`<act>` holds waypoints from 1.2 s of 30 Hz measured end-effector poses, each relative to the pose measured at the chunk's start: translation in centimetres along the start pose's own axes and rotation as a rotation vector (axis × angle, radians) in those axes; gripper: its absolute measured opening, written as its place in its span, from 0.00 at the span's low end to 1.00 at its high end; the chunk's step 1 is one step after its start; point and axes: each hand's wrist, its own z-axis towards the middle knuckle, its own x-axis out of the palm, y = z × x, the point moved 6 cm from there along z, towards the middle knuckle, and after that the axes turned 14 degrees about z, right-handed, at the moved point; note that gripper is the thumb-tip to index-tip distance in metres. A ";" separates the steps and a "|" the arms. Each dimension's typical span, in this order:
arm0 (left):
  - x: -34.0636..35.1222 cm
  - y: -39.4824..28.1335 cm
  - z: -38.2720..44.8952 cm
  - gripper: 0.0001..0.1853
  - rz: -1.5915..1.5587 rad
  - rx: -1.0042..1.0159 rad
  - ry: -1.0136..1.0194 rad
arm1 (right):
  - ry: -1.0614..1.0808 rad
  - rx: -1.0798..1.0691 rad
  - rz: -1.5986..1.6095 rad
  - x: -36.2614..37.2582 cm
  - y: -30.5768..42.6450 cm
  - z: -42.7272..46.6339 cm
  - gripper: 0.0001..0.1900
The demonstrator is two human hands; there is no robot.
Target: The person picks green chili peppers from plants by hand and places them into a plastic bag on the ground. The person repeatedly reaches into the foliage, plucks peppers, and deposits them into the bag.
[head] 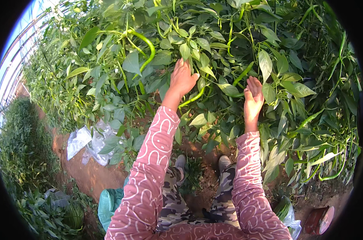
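Both my arms reach into a dense row of green chili pepper plants (157, 60). My left hand (183, 78) is among the leaves, its back towards me and its thumb apart; leaves cover some fingertips. Just under it hangs a long green chili pepper (195, 99). My right hand (254, 91) has its palm turned inward against the foliage and holds nothing. Beside its fingers is another green chili pepper (243, 73). A long curved chili pepper (150, 46) hangs up and left of my left hand.
Crumpled clear plastic sheeting (93, 142) lies on the soil path (91, 174) at left. A green woven sack (109, 204) stands by my left arm. At lower right are a plastic bag (291, 219) with green contents and a reddish cylindrical object (318, 220).
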 end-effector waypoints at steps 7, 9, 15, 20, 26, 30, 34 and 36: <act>-0.7 -0.9 0.9 0.26 0.213 -0.151 -0.546 | -0.042 0.084 0.038 1.6 -0.3 0.3 0.24; -1.0 -0.3 0.9 0.26 0.169 -0.231 -0.653 | -0.026 0.121 -0.031 2.5 0.3 -0.4 0.24; -0.1 6.9 -1.8 0.26 0.036 -0.308 -0.896 | -0.039 0.270 0.265 3.2 2.1 -2.5 0.24; 2.9 19.1 -3.6 0.20 0.057 -0.455 -0.666 | -0.253 0.162 0.281 -0.8 2.9 0.0 0.20; 0.2 15.4 -4.9 0.17 0.085 -0.237 -0.742 | -0.215 0.147 0.218 -2.5 1.1 1.1 0.20; -2.8 6.9 -5.0 0.16 -0.061 -0.109 -0.730 | -0.129 0.130 0.232 -1.6 -0.1 0.9 0.23; -2.3 3.6 -5.3 0.17 -0.283 -0.251 -0.524 | -0.037 -0.003 0.182 -1.7 0.7 0.8 0.24; -2.2 1.6 -7.3 0.17 -0.178 -0.154 -0.530 | -0.054 -0.032 0.122 -2.3 1.0 0.6 0.24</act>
